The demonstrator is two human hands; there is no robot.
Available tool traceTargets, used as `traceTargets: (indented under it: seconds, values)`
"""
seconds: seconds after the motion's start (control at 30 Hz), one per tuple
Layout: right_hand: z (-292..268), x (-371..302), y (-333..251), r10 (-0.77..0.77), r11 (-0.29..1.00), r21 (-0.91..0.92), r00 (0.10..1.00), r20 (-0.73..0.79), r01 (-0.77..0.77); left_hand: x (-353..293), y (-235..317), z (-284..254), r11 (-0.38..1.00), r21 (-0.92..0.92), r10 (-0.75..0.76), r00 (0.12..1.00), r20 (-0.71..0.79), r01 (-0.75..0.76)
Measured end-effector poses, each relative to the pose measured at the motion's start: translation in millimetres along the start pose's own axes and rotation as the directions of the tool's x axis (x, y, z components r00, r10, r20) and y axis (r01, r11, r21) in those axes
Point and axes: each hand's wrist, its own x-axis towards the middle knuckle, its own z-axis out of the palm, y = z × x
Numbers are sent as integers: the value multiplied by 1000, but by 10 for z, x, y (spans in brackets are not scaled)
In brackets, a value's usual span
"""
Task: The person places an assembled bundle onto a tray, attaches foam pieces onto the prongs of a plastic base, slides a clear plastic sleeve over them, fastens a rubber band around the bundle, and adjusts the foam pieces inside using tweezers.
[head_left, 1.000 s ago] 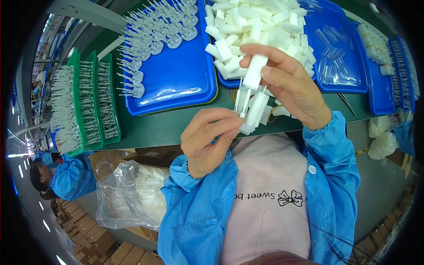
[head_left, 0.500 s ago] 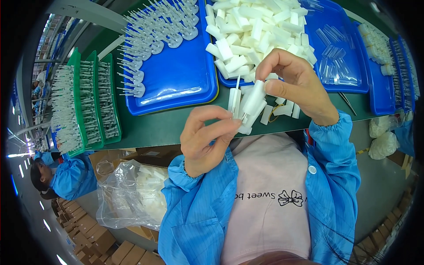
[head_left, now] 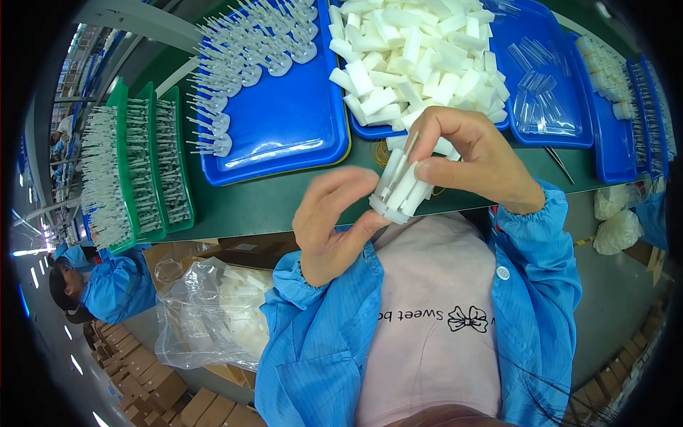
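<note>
Over the table's near edge my right hand point(head_left: 473, 160) is closed around an assembly of white foam blocks standing on a round, pale base point(head_left: 388, 211). A thin, pointed rod point(head_left: 413, 144) sticks up from it beside the fingers. My left hand point(head_left: 334, 224) is open, with fingers apart and slightly blurred. Its thumb tip meets the edge of the base, and the index fingertip is close to the blocks. Behind my right hand lies a big heap of white foam blocks point(head_left: 420, 60). Part of the assembly is hidden by the right fingers.
A blue tray point(head_left: 274, 132) at left holds rows of clear, stemmed parts. Green racks point(head_left: 146, 164) of similar parts stand farther left. Clear tubes fill another blue tray point(head_left: 548, 132) at right, with tweezers point(head_left: 560, 165) nearby. A bag of white pieces point(head_left: 242, 313) sits below the table.
The assembly has tilted and come nearer, showing its round base. My right hand has moved down along it; my left fingers have spread from their pinch.
</note>
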Motion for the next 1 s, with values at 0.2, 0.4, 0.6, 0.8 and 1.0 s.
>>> traceTargets:
  seconds: [0.2,0.4,0.6,0.8,1.0]
  values:
    - [-45,80,43,-311,837,-526,923,-226,153,-71,-194,-86,986,-53,-163,986,-36,161]
    - [63,20,376,-278,247,-967,961,-11,60,-7,-237,-116,945,-210,-289,939,-188,249]
    - [83,-18,429,-337,190,-979,942,-2,66,-23,-200,-131,947,-175,-298,940,-167,269]
    - [-70,-36,213,-526,359,-926,845,-96,118,-1,-77,-196,975,-177,-125,991,47,132]
    - [-61,-30,156,-598,326,-929,799,-60,174,20,-14,-124,975,-189,-90,988,129,114]
